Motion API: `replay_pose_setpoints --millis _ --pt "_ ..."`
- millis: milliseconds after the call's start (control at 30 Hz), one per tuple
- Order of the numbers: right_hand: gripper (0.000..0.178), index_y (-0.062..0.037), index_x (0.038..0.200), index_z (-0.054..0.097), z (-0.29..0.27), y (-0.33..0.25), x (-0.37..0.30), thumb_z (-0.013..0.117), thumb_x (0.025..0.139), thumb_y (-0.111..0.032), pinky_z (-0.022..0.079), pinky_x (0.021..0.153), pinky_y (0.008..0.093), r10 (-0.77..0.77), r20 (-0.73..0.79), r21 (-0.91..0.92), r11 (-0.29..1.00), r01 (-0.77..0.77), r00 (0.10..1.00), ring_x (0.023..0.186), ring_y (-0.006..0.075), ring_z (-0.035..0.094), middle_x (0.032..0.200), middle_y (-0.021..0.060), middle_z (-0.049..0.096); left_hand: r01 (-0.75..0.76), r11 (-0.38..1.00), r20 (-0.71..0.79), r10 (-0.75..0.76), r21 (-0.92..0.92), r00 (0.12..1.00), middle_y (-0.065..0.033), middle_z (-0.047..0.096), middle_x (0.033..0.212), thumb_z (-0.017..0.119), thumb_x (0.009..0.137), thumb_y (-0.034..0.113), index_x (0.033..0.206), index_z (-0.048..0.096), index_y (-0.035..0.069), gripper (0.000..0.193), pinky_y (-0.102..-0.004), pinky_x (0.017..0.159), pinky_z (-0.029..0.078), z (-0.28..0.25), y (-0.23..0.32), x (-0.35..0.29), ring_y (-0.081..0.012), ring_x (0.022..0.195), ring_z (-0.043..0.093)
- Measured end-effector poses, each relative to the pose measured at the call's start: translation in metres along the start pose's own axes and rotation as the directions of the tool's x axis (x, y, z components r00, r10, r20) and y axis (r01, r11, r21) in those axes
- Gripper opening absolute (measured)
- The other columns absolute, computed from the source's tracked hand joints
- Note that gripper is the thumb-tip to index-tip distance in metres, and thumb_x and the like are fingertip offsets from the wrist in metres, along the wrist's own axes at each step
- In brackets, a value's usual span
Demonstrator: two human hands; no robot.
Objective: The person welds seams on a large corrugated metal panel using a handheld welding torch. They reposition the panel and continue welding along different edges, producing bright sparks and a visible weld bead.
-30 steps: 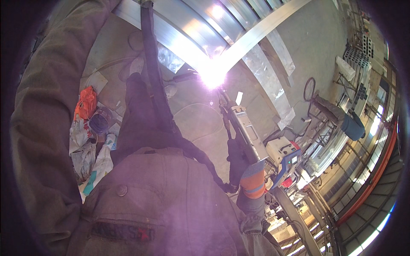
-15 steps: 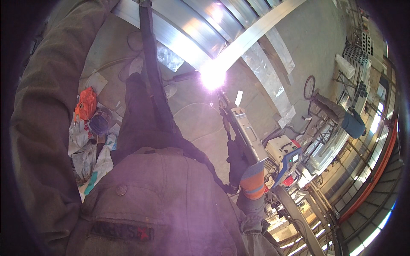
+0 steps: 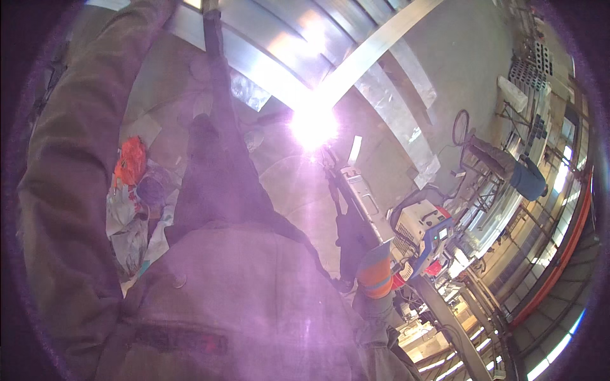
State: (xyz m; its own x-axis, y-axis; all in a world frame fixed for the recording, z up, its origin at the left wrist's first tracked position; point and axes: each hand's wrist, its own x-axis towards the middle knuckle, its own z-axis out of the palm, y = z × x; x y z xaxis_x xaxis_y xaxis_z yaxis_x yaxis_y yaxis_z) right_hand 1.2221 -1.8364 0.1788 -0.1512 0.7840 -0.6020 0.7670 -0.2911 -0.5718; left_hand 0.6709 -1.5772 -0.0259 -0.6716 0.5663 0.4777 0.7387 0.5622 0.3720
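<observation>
At the near corner of the metal frame (image 3: 381, 46), welding seems in hand, the right hand (image 3: 351, 241) closed around a torch (image 3: 330, 161) by the glare (image 3: 314, 128), calling for steady aim; left grip unseen.

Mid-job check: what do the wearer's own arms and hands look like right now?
The left sleeve is long, loose, wrinkled and dark brownish-grey; the left hand is out of view. The right hand looks dark-gloved, its detail lost in shadow. Behind it sits an orange band with greyish stripes, then the greyish, creased right sleeve. Purple glare tints the colours.
</observation>
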Motion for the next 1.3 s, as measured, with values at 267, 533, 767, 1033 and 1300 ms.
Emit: replay_pose_setpoints --millis 267,533,767,1033,1300 --pt "0.03 0.003 0.129 0.066 -0.052 -0.052 -0.018 0.071 0.107 -0.016 0.057 0.061 0.0334 0.128 -0.195 0.32 0.946 -0.06 0.973 0.072 0.0176 0.072 0.088 0.0078 0.072 -0.103 0.994 0.159 0.107 -0.032 0.982 -0.0195 0.077 0.128 0.068 0.099 0.067 0.13 0.079 0.015 0.061 -0.0525 0.11 0.052 0.002 -0.017 -0.001 -0.0444 0.127 0.066" --pt "0.032 0.005 0.133 0.063 -0.085 -0.11 -0.015 0.065 0.112 -0.019 0.06 0.069 0.0336 0.035 -0.247 0.309 0.95 0.045 0.968 0.081 0.0202 0.074 0.093 0.0099 0.072 -0.262 0.96 0.373 0.278 -0.095 0.885 -0.0172 0.075 0.13 0.08 0.093 0.041 0.115 0.084 0.014 0.035 -0.0507 0.103 0.055 -0.03 0.001 0.002 -0.0414 0.119 0.067" --pt "0.033 0.0029 0.134 0.068 -0.089 -0.229 0.023 0.072 0.107 -0.016 0.058 0.063 0.0311 0.219 -0.444 0.395 0.918 -0.029 0.869 0.073 0.0129 0.068 0.092 0.0055 0.072 0.108 0.968 0.721 0.093 -0.227 0.686 -0.0227 0.071 0.126 0.085 0.084 0.065 0.112 0.084 0.006 0.064 -0.0511 0.104 0.054 -0.025 0.024 0.011 -0.0441 0.12 0.066" --pt "0.019 -0.0055 0.116 0.07 -0.131 -0.376 0.097 0.072 0.107 -0.022 0.053 0.054 0.0331 0.372 -0.536 0.389 0.906 -0.169 0.758 0.065 0.0137 0.066 0.081 0.0031 0.068 0.495 0.692 0.838 0.32 -0.525 0.441 -0.0092 0.075 0.09 0.085 0.096 0.023 0.103 0.074 -0.002 0.028 -0.0358 0.083 0.058 -0.018 -0.001 0.087 -0.0182 0.084 0.068" --pt "0.031 -0.0039 0.125 0.074 -0.178 -0.425 0.185 0.074 0.106 -0.028 0.055 0.067 0.0319 0.385 -0.547 0.344 0.913 -0.22 0.743 0.078 0.0122 0.069 0.096 0.0014 0.074 0.342 0.649 0.579 0.187 -0.679 0.794 -0.0113 0.075 0.109 0.082 0.101 0.021 0.121 0.071 -0.001 0.032 -0.0375 0.091 0.058 0.119 -0.068 0.283 -0.0202 0.1 0.071"
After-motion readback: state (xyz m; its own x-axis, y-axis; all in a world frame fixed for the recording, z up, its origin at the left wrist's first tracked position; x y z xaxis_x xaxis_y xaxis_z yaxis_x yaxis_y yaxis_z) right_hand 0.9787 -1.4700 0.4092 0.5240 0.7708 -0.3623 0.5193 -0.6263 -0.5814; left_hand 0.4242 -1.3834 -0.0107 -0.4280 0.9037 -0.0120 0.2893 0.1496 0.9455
